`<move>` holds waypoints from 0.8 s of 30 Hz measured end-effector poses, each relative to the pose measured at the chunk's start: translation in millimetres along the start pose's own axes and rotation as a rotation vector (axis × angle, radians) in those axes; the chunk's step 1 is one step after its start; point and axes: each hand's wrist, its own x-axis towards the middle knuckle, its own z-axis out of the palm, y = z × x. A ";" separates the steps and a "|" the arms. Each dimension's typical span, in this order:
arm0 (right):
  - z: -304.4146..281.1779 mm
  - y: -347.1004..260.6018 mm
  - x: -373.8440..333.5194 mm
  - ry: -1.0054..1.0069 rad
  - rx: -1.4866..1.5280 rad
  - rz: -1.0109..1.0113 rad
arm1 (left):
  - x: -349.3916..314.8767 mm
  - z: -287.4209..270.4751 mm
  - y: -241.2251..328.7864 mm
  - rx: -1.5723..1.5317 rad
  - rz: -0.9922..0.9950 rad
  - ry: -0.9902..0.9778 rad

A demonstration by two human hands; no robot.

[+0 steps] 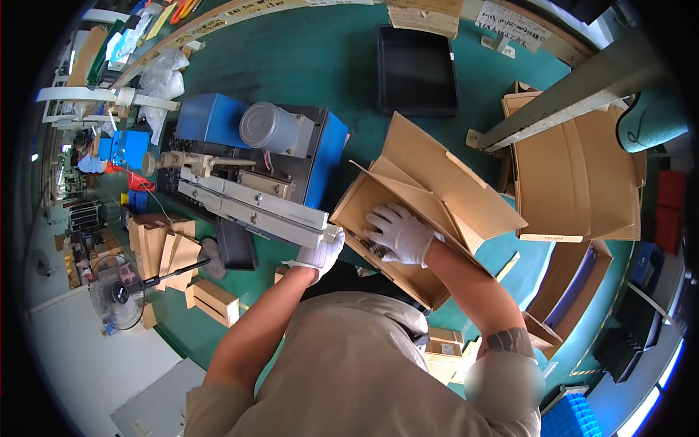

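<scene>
Pressed flat, fingers spread, inside an open cardboard box: right hand in a white glove, palm down on the box's inner flap, nothing pinched; curled around the near end of a grey metal bar: left hand, also white-gloved, fingers closed on the bar's end beside the box's left corner; box tilted, flaps standing open, resting at the middle of the scene just right of the machine.

Underneath everything, a green work table, stretching far and to both sides; on its left half, a machine with blue housings, a grey cylindrical motor on top and the grey bar running along its near side toward the box; to the right, a stack of flattened and part-folded cardboard cartons, well apart from the held box, crossed by a pale slanted beam; far, beyond the box, an empty black tray; at the far left, crumpled clear plastic bags and a white tape roll holder.

Near left, below the table edge, small brown cardboard pieces standing in a cluster, a black-handled tool lying across them, a floor fan just left of those; near right, a blue crate at the lower edge; far right corner, paper sheets on the table's rim, writing too small to tell.
</scene>
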 end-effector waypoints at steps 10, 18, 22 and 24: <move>15.2 -24.0 -27.2 0.144 -0.345 0.065 | -2.1 -6.1 12.6 -0.097 -0.106 -0.002; 37.1 -27.4 -34.0 0.274 -0.034 0.313 | -40.7 -54.4 102.7 -0.573 -0.297 -0.198; 16.8 -42.2 -29.7 0.648 0.292 0.558 | -29.0 -37.2 122.3 -1.165 -0.462 -0.245; -0.7 -56.2 -17.6 0.794 0.405 0.641 | -20.5 -10.2 103.9 -1.565 -0.355 -0.415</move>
